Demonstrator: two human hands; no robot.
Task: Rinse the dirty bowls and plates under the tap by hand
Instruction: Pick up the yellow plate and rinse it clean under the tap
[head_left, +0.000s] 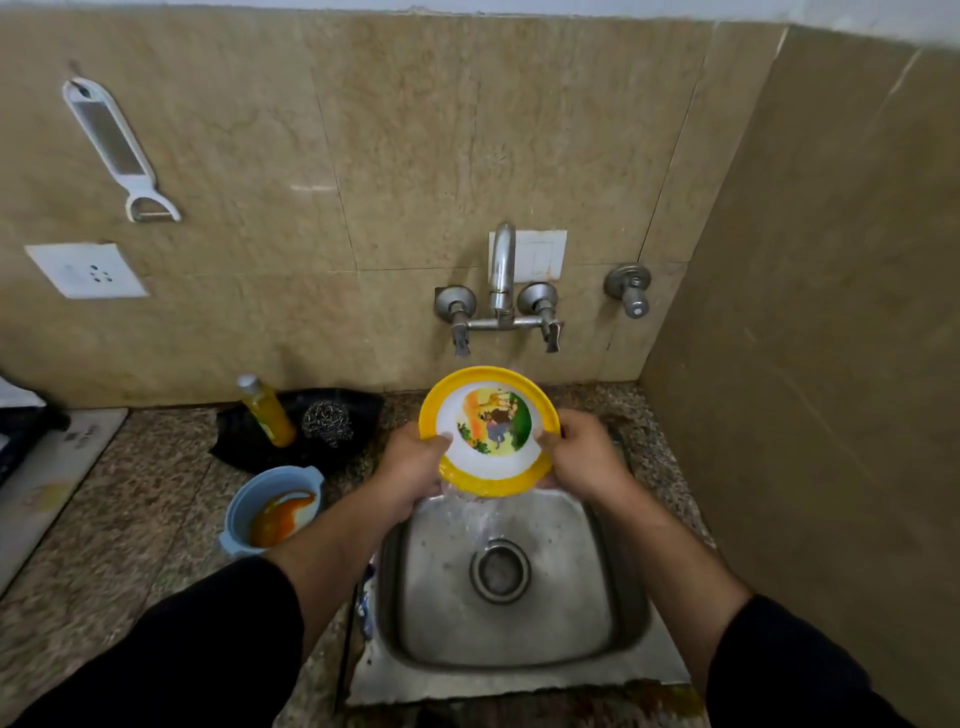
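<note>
- I hold the yellow-rimmed plate (493, 426) above the back of the sink (561, 618), below the tap (503, 265), tilted with its picture face toward me.
- My left hand (410, 470) has its grip on the plate's left rim, thumb on the face.
- My right hand (584, 452) has its grip on the right rim, thumb likewise on the face.
- Water runs off the plate's lower edge toward the drain (500, 570).
- On the counter (130, 519) left of the sink stands a blue bowl (249, 501) smeared with orange; behind it are a yellow bottle (265, 410) and a steel scrubber (327, 422).

No legible text or labels
</note>
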